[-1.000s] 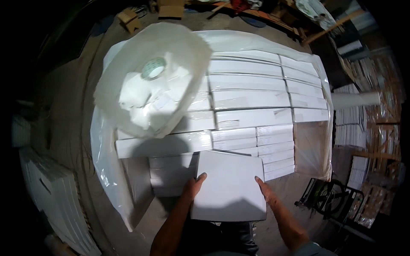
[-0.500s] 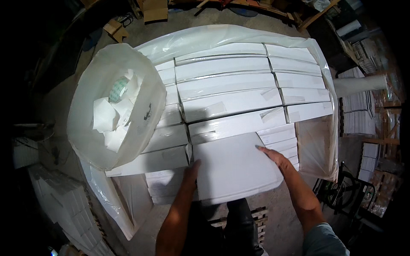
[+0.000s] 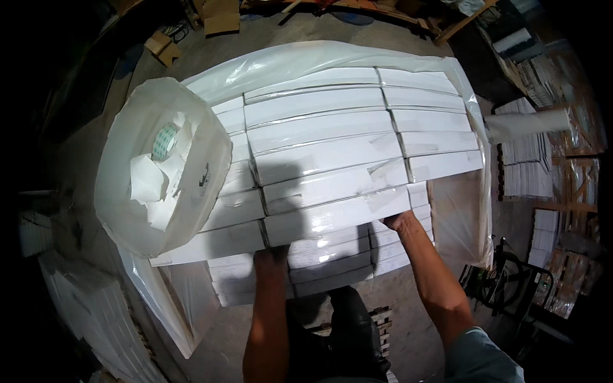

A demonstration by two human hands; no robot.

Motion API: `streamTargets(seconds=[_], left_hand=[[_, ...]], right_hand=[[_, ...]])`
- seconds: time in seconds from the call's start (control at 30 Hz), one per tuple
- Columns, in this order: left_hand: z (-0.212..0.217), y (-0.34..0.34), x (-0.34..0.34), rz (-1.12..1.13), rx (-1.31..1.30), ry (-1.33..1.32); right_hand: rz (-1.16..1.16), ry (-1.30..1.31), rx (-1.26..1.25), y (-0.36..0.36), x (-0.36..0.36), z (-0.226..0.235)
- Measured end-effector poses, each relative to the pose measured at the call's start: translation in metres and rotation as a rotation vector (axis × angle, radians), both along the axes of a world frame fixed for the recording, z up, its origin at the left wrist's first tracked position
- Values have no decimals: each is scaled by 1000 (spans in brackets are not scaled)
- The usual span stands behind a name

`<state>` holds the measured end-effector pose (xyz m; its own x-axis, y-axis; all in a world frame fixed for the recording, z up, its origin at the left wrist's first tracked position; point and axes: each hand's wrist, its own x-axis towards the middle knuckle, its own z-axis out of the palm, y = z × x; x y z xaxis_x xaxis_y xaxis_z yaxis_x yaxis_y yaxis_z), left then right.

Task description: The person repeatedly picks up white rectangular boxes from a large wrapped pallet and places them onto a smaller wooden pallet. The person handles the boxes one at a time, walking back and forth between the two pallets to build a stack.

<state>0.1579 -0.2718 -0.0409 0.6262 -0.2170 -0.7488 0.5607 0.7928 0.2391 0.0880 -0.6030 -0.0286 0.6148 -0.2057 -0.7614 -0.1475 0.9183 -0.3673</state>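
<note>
A long white box (image 3: 335,217) lies in the nearest row on top of a big stack of white boxes (image 3: 332,134) wrapped in clear plastic sheet. My left hand (image 3: 271,258) grips the near left end of that box, fingers curled on its edge. At its right end, my right hand (image 3: 397,222) holds the corner. Both forearms come up from the lower edge. Lower layers of boxes (image 3: 332,265) show just below my hands.
A white plastic sack (image 3: 128,210) stands open on the stack's left side, holding a tape roll (image 3: 165,142) and paper scraps. A white roll (image 3: 530,122) and more box piles (image 3: 523,169) are at the right. A black metal frame (image 3: 511,284) is lower right. Cardboard (image 3: 220,16) lies beyond.
The white box I carried in front of me has moved forward and now lies in the near row of the stack. My hands have spread out to its two ends.
</note>
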Motion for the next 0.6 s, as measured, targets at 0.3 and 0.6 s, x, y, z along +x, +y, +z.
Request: streamTargets(seconds=[0.3,0.6], left_hand=[[-17,12,-43,-433,219,255],[5,77,-180,-1279,468,-196]], right_hand=[[43,402,-199,38,-85,-26],[308,558,-277,152,-335,13]])
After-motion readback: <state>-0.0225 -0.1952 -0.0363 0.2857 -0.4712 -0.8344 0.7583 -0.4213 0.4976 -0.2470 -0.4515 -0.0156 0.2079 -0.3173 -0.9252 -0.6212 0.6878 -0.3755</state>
